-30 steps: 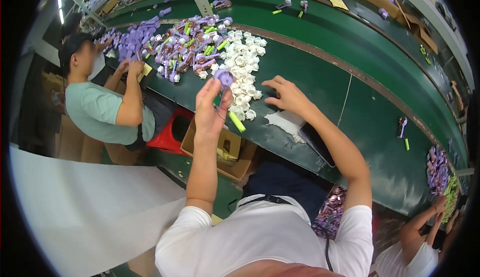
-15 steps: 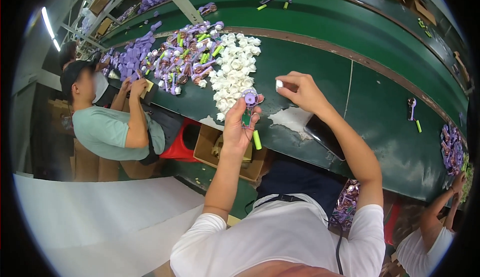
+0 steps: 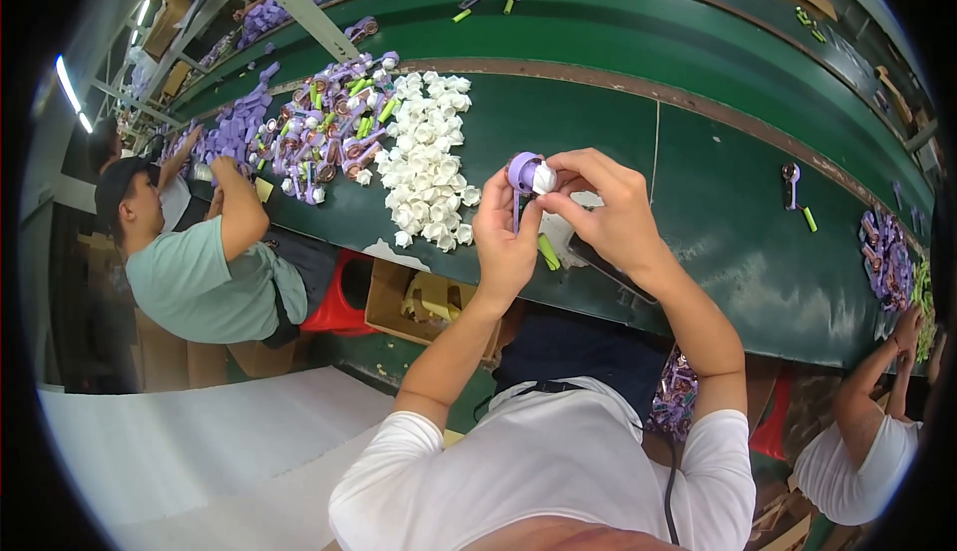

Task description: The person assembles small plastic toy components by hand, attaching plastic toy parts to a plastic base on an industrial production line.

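"Purple plastic part (image 3: 521, 166) at the centre: where exactly was it?"

"Over the green table (image 3: 743, 237), in the left hand (image 3: 506, 239), whose fingers were closed on its handle."

"And the right hand (image 3: 608, 197)?"

"Its thumb and fingertips pinched a white petalled piece (image 3: 544, 178) against the side of the round head. The left grip seemed meant to steady the part and leave that side free."

"Which way did it point?"

"The round head was uppermost in view, the slim handle running down toward the person, so the long axis looked roughly fore-and-aft; the head's face turned rightward."

"Anything nearby?"

"Below the hands showed a lime-green cylinder (image 3: 548, 251); I couldn't tell whether it was joined on. Leftward lay the pile of white pieces (image 3: 429, 157), probably kept there for easy reach, and beyond it a mixed heap of purple parts (image 3: 324, 128)."
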The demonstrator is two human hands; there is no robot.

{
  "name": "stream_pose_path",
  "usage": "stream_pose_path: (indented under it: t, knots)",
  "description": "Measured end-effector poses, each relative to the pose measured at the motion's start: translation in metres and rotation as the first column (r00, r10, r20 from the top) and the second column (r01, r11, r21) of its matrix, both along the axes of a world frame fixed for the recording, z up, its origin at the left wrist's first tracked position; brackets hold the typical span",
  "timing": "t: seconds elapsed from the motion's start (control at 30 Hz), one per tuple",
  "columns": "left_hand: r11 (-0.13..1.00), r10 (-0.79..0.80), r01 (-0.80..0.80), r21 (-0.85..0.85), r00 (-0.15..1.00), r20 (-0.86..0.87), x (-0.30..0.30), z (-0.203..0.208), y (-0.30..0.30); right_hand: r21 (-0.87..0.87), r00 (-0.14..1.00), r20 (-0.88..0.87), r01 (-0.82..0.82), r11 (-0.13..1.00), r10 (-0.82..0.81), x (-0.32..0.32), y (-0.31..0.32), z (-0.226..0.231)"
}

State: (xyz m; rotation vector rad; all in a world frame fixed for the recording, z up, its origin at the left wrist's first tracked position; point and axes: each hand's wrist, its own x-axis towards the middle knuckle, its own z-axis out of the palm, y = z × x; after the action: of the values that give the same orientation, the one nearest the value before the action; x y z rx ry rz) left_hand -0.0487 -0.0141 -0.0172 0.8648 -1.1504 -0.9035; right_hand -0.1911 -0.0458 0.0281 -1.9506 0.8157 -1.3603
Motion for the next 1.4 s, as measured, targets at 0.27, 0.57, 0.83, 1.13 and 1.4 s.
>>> stream_pose_path:
  t: [0.27, 0.57, 0.83, 1.13, 1.4]
  knots:
    - [0.995, -0.092, 0.090, 0.049, 0.994, 0.053, -0.011, 0.013, 0.009, -0.011, 0.997, 0.076, 0.028, 1.000, -0.027, -0.016, 0.003, -0.008]
    - [0.999, -0.036, 0.037, -0.009, 0.999, 0.026, -0.026, 0.030, 0.016, -0.277, 0.995, -0.043, 0.074, 0.958, -0.089, -0.032, 0.002, 0.002]
    - [0.987, 0.140, -0.128, -0.091, 0.981, 0.136, -0.041, 0.040, 0.022, -0.362, 0.974, -0.081, 0.167, 0.917, -0.209, -0.037, 0.012, -0.001]
    - [0.996, 0.093, -0.093, -0.001, 0.993, 0.069, -0.049, 0.037, 0.026, -0.077, 0.984, 0.168, 0.075, 0.994, -0.061, -0.042, 0.015, -0.014]
    - [0.987, 0.163, -0.163, -0.001, 0.986, 0.037, -0.046, 0.019, 0.020, -0.143, 0.966, -0.068, 0.236, 0.961, -0.248, -0.028, 0.027, -0.009]
